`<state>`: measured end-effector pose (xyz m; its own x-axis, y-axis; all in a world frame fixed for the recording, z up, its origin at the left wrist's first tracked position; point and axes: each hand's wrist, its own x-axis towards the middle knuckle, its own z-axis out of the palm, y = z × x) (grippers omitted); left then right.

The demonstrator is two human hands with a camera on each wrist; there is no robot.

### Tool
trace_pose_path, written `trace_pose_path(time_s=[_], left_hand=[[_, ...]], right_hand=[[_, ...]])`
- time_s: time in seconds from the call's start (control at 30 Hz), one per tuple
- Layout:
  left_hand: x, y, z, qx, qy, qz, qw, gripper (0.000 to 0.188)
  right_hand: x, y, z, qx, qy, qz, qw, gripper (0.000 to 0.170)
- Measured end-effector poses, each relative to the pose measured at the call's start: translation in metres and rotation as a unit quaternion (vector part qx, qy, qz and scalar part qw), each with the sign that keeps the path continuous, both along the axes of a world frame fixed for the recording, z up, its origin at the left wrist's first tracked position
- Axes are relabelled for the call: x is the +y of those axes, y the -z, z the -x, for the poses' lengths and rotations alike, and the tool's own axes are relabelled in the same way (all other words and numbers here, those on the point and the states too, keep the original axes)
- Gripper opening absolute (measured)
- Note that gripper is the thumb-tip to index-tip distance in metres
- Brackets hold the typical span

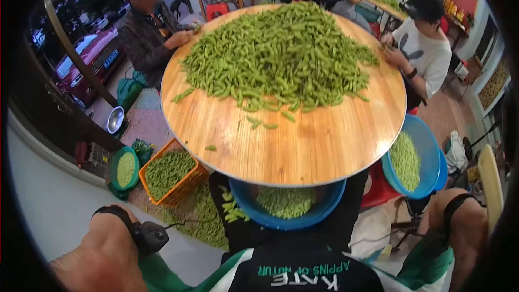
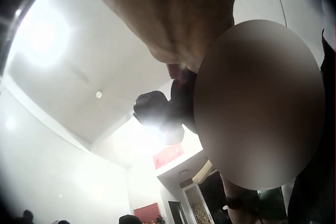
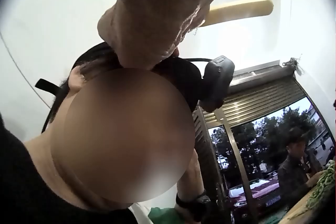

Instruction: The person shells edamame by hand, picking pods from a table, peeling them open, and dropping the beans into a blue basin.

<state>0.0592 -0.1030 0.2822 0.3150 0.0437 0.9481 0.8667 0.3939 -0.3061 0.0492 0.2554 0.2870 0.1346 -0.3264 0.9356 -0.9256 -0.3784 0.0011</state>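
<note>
In the left wrist view my left hand is raised to my head, by a dark head-worn device; its fingers are mostly hidden. The right wrist view has my right hand up against the dark headgear, beside a black camera unit; how its fingers lie is unclear. The head view shows both arms bent at the lower corners, with neither hand visible. A big heap of green pods covers the back of the round wooden table.
Below the table edge stands a blue basin of shelled beans. An orange crate of pods and a green basin are at left; another blue basin is at right. People sit at both sides of the table.
</note>
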Motion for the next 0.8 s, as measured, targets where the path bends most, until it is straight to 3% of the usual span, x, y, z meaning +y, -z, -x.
trace_pose_path(time_s=[0.8], left_hand=[[0.016,0.009,0.005,0.016,0.005,0.013,1.0,0.033]], right_hand=[[0.009,0.022,0.013,0.005,-0.005,0.026,1.0,0.03]])
